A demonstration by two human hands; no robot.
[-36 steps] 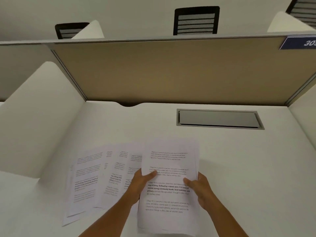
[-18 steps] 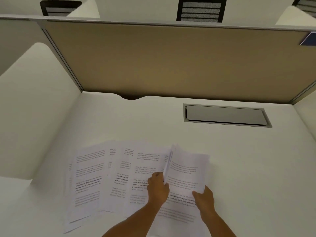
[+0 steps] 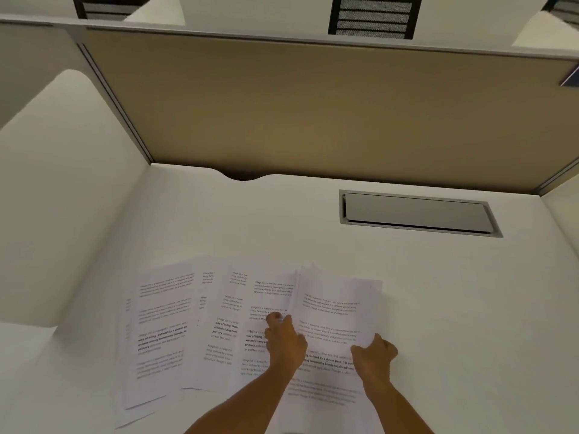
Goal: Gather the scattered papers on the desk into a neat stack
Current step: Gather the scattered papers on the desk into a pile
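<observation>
Several printed white sheets lie fanned and overlapping on the white desk (image 3: 438,308). A small gathered stack of papers (image 3: 335,314) lies at the right end of the fan. My right hand (image 3: 374,352) pinches the stack's right edge. My left hand (image 3: 285,339) grips the stack's left edge, fingers curled, resting over the neighbouring sheet (image 3: 266,296). More spread papers (image 3: 163,327) extend to the left, apart from both hands.
A tan partition (image 3: 313,114) closes the back of the desk, with white side panels (image 3: 62,198) left and right. A grey cable hatch (image 3: 416,213) is set in the desk at back right. Black chairs (image 3: 372,17) stand beyond the partition.
The stack was held up facing me; it has since been lowered flat to the right end of the fan. My left hand moved from its front face to its left edge.
</observation>
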